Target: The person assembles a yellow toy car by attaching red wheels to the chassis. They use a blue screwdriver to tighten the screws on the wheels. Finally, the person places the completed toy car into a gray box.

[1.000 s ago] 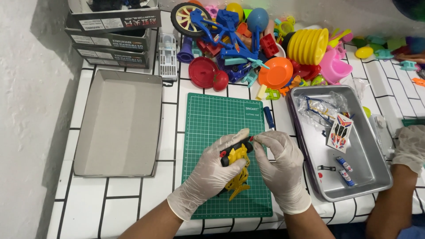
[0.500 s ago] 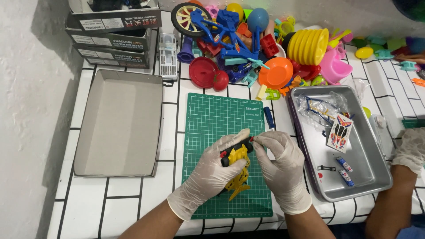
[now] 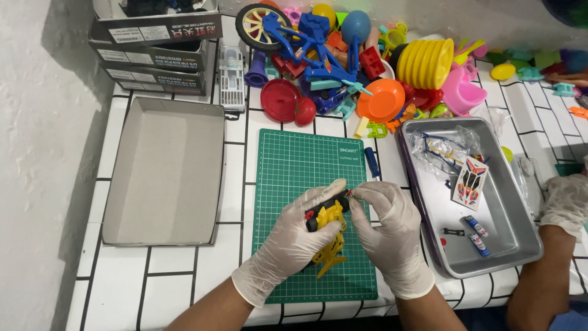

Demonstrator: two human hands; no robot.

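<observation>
Both my hands wear white gloves and meet over the green cutting mat (image 3: 300, 165). My left hand (image 3: 294, 236) grips a small yellow toy frame with a black wheel (image 3: 327, 217); its lower yellow part (image 3: 329, 257) hangs below my palm. My right hand (image 3: 389, 230) pinches the same toy at its right end, by a small red piece, thumb and forefinger closed on it. A small blue screwdriver (image 3: 372, 162) lies at the mat's right edge, just beyond my fingers.
An empty grey cardboard tray (image 3: 162, 171) sits left of the mat. A metal tray (image 3: 508, 227) on the right holds a plastic bag of parts, a sticker sheet and small pieces. Colourful plastic toys (image 3: 361, 55) and stacked boxes (image 3: 153, 49) fill the back. Another person's gloved hand (image 3: 566, 199) rests at right.
My hands have hardly moved; the fingers keep working at the toy's right end. The other person's gloved hand at the right has drifted slightly.
</observation>
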